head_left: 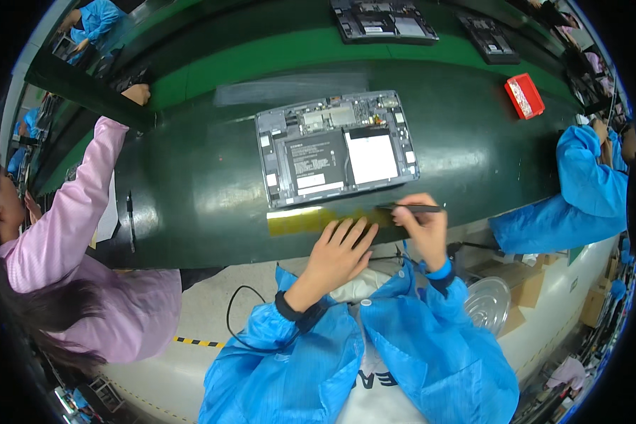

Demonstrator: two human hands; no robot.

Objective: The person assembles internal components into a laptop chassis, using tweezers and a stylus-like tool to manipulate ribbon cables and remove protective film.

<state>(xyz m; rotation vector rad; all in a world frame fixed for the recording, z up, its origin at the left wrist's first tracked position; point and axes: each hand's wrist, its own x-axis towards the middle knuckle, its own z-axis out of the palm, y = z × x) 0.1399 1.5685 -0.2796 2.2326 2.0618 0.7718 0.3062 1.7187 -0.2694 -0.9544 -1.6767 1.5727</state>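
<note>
An open tablet-like device [318,159] lies on the dark green bench in front of me, its circuit board, battery and white sticker exposed. Between it and me is a strip of yellow see-through film [295,221], flat on the bench near the front edge. My left hand [340,256] rests on this film, palm down with fingers spread. In my right hand [425,226] is a pair of thin black tweezers [424,208], pinched between thumb and fingers. Their tips point left over the film's right end, where the fine detail is too small to make out.
More opened devices [385,25] stand on the green belt at the back. A red bin [525,96] sits at the far right. On the left lies a pen [131,219], beside a co-worker in a pink sleeve [85,191]. Another co-worker in blue [590,169] is at the right.
</note>
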